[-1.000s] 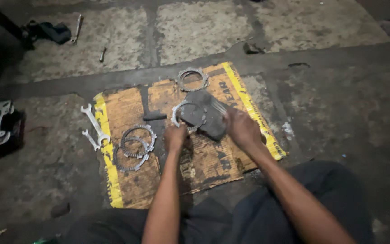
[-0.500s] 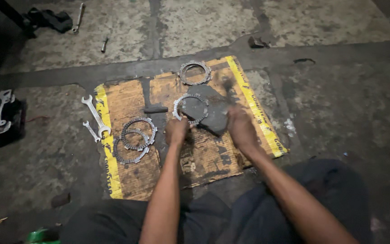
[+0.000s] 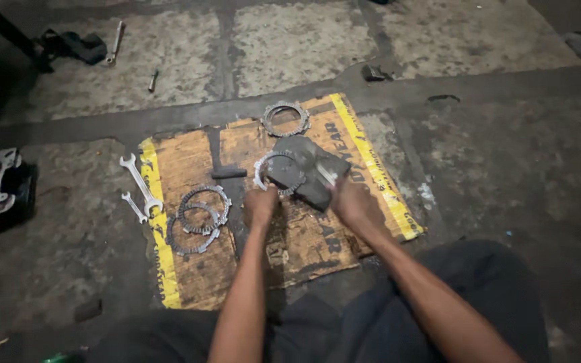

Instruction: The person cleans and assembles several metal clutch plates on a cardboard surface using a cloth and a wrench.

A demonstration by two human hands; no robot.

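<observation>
Here a toothed ring (image 3: 276, 172) is pinched by the left hand (image 3: 261, 204) against a grey block (image 3: 307, 171), while a small tool (image 3: 326, 176) is gripped by the right hand (image 3: 351, 202); steady pressure is probably needed next.

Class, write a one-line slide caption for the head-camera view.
Left hand and right hand hold a toothed ring against a grey block on worn cardboard.

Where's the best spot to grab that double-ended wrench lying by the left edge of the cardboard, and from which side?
Grip the open-ended wrench at mid-shaft, coming straight down from above. It lies flat and diagonal across the edge of the cardboard sheet, so only its narrow sides offer purchase; pinch across them. A smaller spanner lies close by its lower end, so the upper half of the shaft probably gives fingers more room.
</observation>
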